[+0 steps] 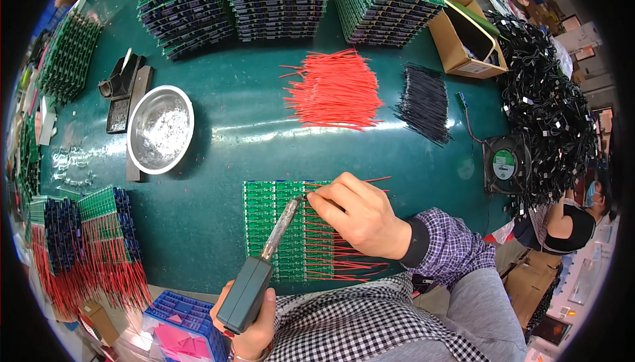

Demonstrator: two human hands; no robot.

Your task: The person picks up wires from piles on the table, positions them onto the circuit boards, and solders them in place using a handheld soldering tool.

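Note:
My left hand (246, 335) is wrapped round the dark green handle of a soldering iron (246, 294). Its metal barrel slants up and right, the tip touching or just above a panel of green circuit boards (271, 229) lying on the table. Thumb and fingers of my right hand (360, 220) are pinched close to that tip, at the panel's upper part. A red wire (380, 179) sticks out beyond the right hand and seems held in the pinch, though the fingers hide most of it. Below, several red wires (350, 271) trail rightward from the boards.
Ahead lie a pile of red wires (334, 90) and a black wire pile (423, 104). A metal bowl (188, 143) stands left, wired boards (109, 223) at the left edge. Tall board stacks (278, 4) line the back; a fan (506, 163) and black cables (549, 117) sit right.

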